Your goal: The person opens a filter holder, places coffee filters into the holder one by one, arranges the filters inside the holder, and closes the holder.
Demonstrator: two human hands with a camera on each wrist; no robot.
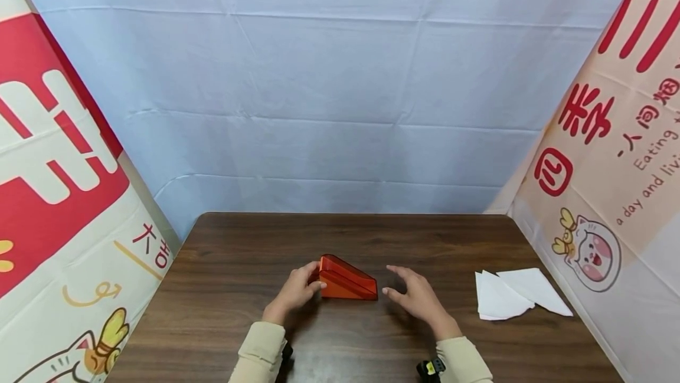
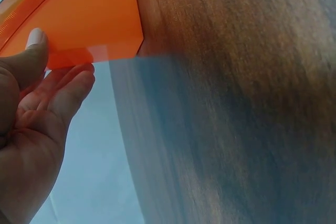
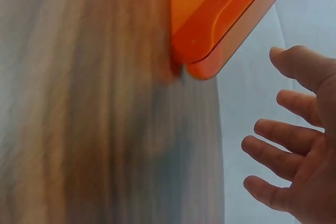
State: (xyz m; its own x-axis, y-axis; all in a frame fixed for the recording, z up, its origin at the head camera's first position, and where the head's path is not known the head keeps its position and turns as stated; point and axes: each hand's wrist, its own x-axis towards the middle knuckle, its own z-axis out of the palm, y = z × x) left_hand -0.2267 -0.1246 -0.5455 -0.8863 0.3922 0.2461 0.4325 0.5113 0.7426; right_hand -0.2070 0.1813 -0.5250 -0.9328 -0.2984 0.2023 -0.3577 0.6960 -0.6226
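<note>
A translucent orange-red plastic wedge-shaped box [image 1: 345, 282] stands on the dark wooden table, its tall end at left and its slope falling to the right. My left hand [image 1: 297, 288] holds the tall end, the thumb over the near face and the fingers at the end wall. In the left wrist view, the thumb [image 2: 35, 38] overlaps the orange side, with fingertips right at its edge. Apart from the low end, my right hand [image 1: 419, 297] hovers with fingers spread and nothing in it. The right wrist view shows a gap between those fingers [image 3: 283, 140] and the box's rounded corner [image 3: 197, 51].
Folded white papers [image 1: 504, 297] lie at the right of the table [image 1: 239, 241]. A pale blue cloth [image 1: 319, 105] hangs behind, and printed cloths flank both sides. Dark devices sit at both wrists.
</note>
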